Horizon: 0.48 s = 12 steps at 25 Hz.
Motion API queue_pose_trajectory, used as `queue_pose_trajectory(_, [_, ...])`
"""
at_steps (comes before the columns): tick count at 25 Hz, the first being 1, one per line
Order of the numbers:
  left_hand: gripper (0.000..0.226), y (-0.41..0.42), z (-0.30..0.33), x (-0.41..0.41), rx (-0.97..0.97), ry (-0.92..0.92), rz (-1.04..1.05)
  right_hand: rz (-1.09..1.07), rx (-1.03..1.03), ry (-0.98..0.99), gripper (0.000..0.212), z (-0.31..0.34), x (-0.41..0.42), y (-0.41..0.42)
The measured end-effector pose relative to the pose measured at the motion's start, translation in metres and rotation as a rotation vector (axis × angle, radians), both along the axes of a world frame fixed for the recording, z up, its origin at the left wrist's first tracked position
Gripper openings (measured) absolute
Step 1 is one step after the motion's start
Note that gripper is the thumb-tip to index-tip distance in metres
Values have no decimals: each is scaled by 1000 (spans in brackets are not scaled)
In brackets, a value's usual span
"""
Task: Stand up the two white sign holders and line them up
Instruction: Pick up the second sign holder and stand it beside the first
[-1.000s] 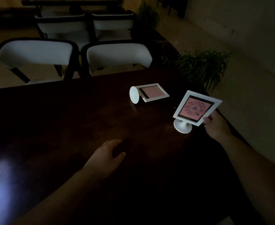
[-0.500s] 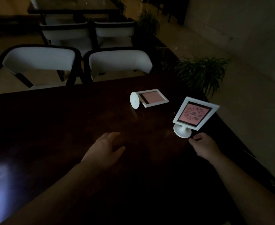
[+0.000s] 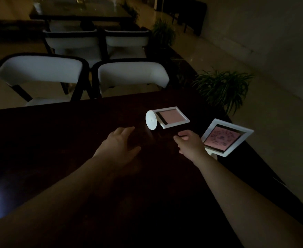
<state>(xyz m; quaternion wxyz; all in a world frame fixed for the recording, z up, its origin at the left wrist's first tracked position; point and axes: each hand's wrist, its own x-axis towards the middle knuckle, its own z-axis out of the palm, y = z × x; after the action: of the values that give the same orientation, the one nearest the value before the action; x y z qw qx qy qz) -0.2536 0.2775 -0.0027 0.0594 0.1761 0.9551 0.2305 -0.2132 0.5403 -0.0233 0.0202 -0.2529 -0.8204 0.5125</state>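
So the first sign holder (image 3: 226, 138) has been let go and left standing near the counter (image 3: 57, 140) edge. The right hand (image 3: 190, 144), loosely open and empty, is now being reached toward the fallen sign holder (image 3: 166, 118); the left hand (image 3: 120, 145) is spread flat, empty.

We take this for a dim restaurant or café: dark tables (image 3: 75, 140) with rows of white chairs (image 3: 39, 68), tabletop sign holders (image 3: 170, 117) and potted plants (image 3: 222, 86).
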Motion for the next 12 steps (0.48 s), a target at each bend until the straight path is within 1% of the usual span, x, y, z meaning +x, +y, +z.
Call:
queue_pose_trajectory(3, [81,4,-5,-26,-107,57,-65,-63,-107,-18,35,-10,-31,-4])
queue_pose_trajectory(7, [81,5,-18,-50,-155,99,-99,-180,-275,-56,17,-31,-66,-7])
queue_pose_trajectory(10, [80,4,-29,-59,-154,95,-96,-337,-460,-130,30,-43,-87,-10])
queue_pose_trajectory(12, [79,2,-34,-62,-147,74,-91,-391,-610,-151,32,-47,-97,-13])
